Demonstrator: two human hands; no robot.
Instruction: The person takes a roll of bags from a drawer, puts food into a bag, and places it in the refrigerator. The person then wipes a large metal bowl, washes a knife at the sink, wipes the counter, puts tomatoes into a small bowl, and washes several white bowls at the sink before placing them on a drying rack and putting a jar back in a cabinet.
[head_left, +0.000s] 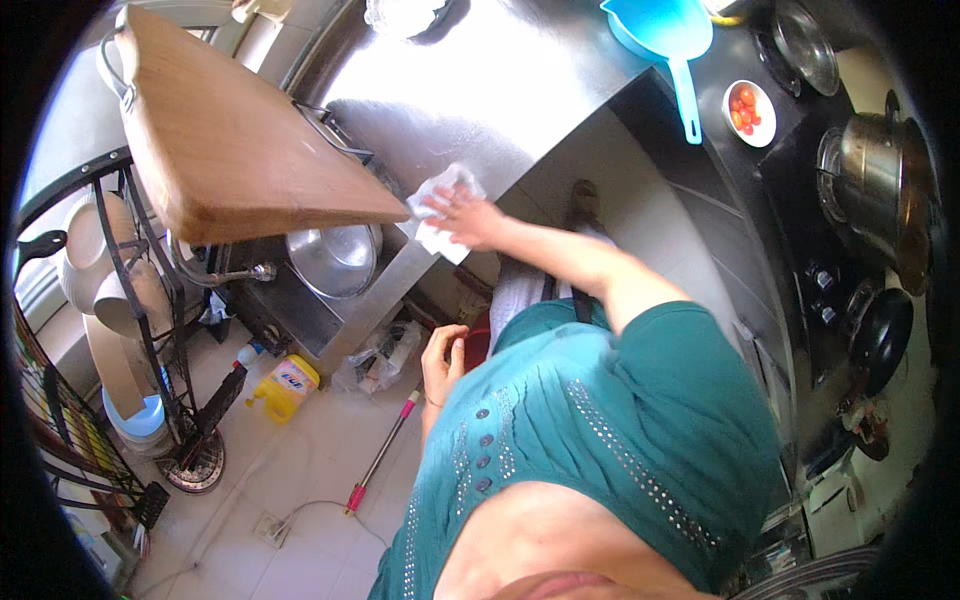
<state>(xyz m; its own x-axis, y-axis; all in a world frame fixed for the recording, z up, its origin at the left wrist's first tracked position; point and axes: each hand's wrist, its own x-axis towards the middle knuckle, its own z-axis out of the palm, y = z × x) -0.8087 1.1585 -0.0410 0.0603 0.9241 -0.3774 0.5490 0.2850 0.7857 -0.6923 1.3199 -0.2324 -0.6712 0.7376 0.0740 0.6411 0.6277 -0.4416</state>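
Observation:
My right hand (469, 219) lies with its fingers spread over a crumpled white cloth or paper towel (448, 180). Under it is the front edge of a stainless steel counter (450, 127), which looks wet and shines with glare. Close to the cloth on the left is a corner of a thick wooden cutting board (255, 142). My left hand (442, 362) hangs low beside my body, loosely bent, and nothing shows in it. A metal basin (334, 259) sits in the sink area beneath the board.
A blue ladle-like scoop (660, 30) and a white bowl of small tomatoes (748, 112) stand on the dark counter at right, near a steel pot (870, 172). A dish rack (142, 300) rises at left. A yellow bottle (285, 386) and a pink-ended pole (382, 450) are on the floor.

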